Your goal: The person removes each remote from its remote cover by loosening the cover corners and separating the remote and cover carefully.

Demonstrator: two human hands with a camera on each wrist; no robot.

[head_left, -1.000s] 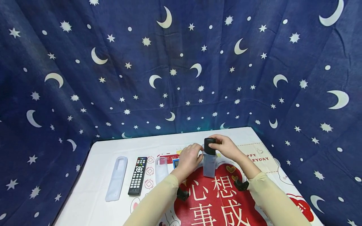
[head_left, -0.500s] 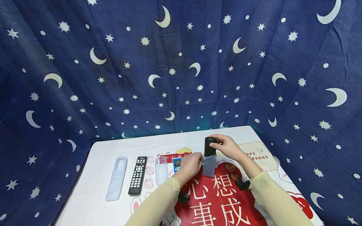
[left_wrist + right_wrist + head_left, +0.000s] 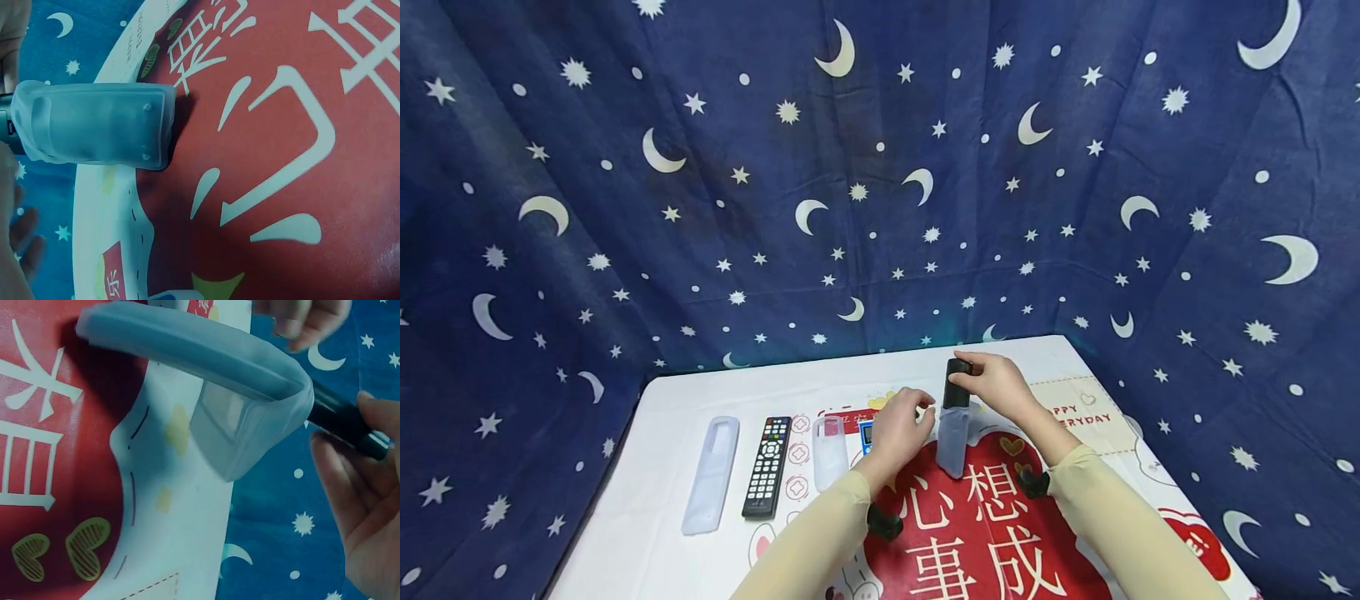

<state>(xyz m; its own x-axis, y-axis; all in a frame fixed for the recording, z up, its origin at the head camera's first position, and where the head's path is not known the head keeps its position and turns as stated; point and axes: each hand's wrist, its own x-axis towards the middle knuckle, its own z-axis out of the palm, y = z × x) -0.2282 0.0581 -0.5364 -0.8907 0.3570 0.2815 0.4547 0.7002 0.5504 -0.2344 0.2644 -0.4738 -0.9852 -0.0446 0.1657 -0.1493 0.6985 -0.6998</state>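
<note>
On the tablecloth [image 3: 1075, 392] printed "心想事成", the right hand [image 3: 996, 385] grips a black remote [image 3: 957, 385]; left hand [image 3: 901, 429] relaxed beside its sleeve [image 3: 952, 442].

I see a glossy black plastic remote [image 3: 957, 383] in a matt, translucent soft rubbery sleeve [image 3: 952, 442]; the tablecloth [image 3: 1000, 533] looks smooth, the starry backdrop [image 3: 880, 183] matt cloth.

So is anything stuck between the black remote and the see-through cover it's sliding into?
Nothing visible blocks it. The black remote is partly inside the clear cover, its top end held by the right hand. The left hand is beside the cover's mouth, not across it. Inside the cover cannot be fully seen.
</note>
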